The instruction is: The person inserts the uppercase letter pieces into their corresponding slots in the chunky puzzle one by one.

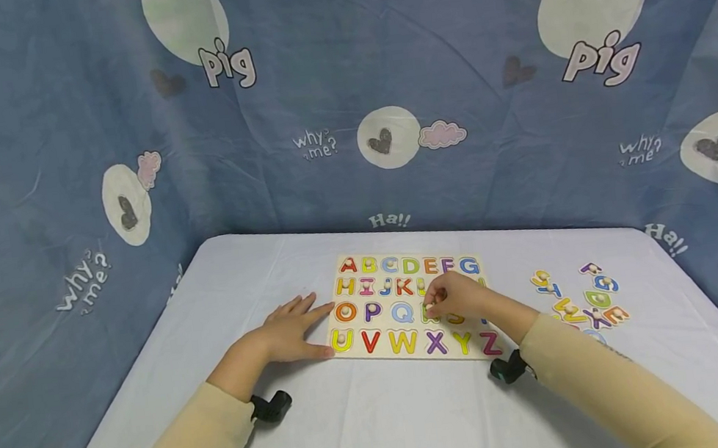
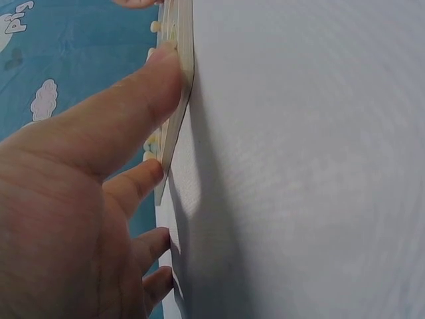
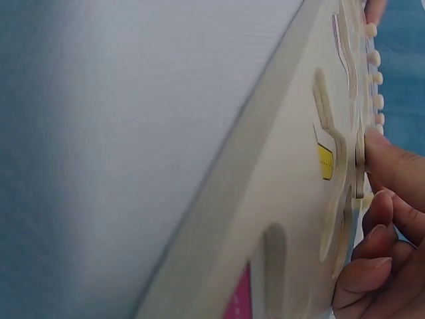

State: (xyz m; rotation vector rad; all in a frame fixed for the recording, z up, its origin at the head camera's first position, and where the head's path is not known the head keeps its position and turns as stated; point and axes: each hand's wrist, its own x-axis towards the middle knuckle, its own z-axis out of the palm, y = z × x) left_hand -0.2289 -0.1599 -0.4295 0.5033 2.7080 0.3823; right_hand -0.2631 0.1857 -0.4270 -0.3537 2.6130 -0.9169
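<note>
A wooden alphabet board with rows of colourful letters lies flat on the table, many of its letters carrying small knobs. My left hand is spread at the board's left side. In the left wrist view its thumb presses on the board's edge. Over the third row, just right of the Q, my right hand pinches a green letter piece close over the board. The fingers partly cover that piece. Seen from the right wrist, the thumb is against the piece's edge near the board's surface.
Loose letter pieces lie in a scattered group right of the board, among them a green D, a yellow W and a purple X. A white cloth covers the table. A patterned blue curtain hangs behind.
</note>
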